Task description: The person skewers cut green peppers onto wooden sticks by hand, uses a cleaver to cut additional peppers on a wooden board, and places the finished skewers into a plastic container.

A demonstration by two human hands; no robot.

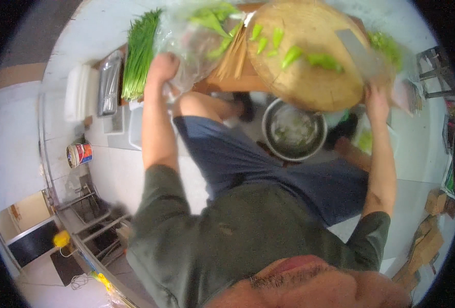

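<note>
My left hand [166, 67] is closed on the edge of a clear plastic bag [187, 73], with green peppers [212, 19] at its far side. A bundle of garlic chives [141, 54] lies just left of it. My right hand [376, 96] grips a cleaver [356, 48], its blurred blade over the right side of a round wooden chopping board [308, 84]. Several green pepper pieces [292, 57] lie on the board. Wooden skewers [233, 57] rest between the bag and the board.
A metal basin [266, 131] with green scraps stands on the floor between my legs, below the board. Wrapped black trays [110, 82] and white foam containers [77, 92] are at the left. Leafy greens [385, 48] lie beyond the board at right. A paint-type bucket [79, 154] is farther left.
</note>
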